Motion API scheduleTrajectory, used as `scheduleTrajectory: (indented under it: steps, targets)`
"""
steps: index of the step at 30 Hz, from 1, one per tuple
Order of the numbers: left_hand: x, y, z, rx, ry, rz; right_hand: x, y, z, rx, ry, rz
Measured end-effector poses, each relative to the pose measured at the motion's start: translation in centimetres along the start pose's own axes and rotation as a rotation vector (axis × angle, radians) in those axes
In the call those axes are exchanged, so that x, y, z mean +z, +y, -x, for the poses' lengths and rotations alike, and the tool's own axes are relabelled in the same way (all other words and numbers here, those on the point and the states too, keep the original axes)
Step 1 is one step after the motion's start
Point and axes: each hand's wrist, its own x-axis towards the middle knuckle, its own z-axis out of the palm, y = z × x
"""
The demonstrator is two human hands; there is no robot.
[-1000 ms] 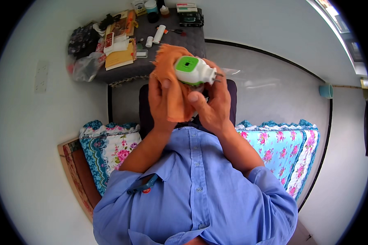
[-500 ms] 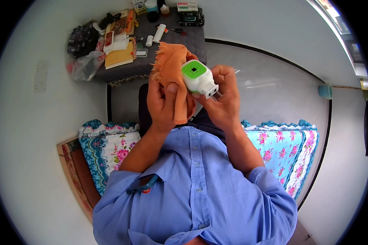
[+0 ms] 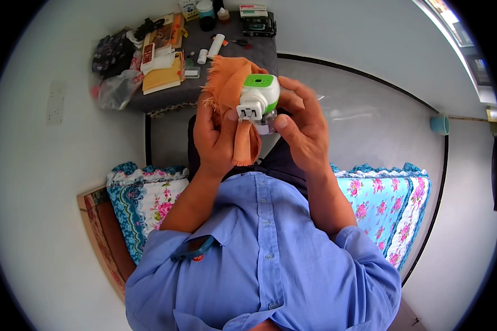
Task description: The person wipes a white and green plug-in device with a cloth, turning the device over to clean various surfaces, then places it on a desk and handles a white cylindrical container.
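A white and green plug-in liquid vaporizer point(image 3: 266, 97) is held up in front of me. Its plug end points toward me, and a clear bottle point(image 3: 265, 126) shows at its underside. My left hand point(image 3: 215, 140) is closed on an orange fringed cloth point(image 3: 230, 81), which lies against the vaporizer's left side. My right hand point(image 3: 309, 135) grips the vaporizer from the right, its thumb by the bottle and its fingers curled around the far side. Part of those fingers is hidden behind the device.
Beyond my hands stands a grey-covered table point(image 3: 226, 85) with white bottles point(image 3: 216, 46), papers point(image 3: 161, 80), a red and white handset point(image 3: 148, 57) and a plastic bag point(image 3: 117, 90). Floral bedding point(image 3: 378, 207) lies on either side of me. A phone point(image 3: 195, 249) sits in my shirt pocket.
The vaporizer has turned in my hands, so its plug swings from the lower right to face me and the bottle comes into view. My right hand has shifted its hold; the left keeps the cloth.
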Motion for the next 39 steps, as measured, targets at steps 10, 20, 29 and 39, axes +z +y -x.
scheduleTrajectory:
  steps: [10, 20, 29, 39]
  targets:
    - [-3.4, 1.2, -2.6, 0.573, -0.233, -0.616, -1.7, -0.9, -0.1, 0.232, -0.065, -0.073]
    - [-3.0, 0.3, -3.2, -0.027, -0.388, -0.197, -3.1, -0.8, -0.7, 0.308, -0.159, -0.112]
    - [0.2, -1.9, -0.4, -0.176, -0.005, 0.024, 1.0, 0.9, -0.2, -0.047, 0.183, 0.355]
    - [-0.2, -1.9, -0.7, -0.243, -0.060, 0.069, 0.6, 1.0, -0.6, 0.006, 0.188, 0.120]
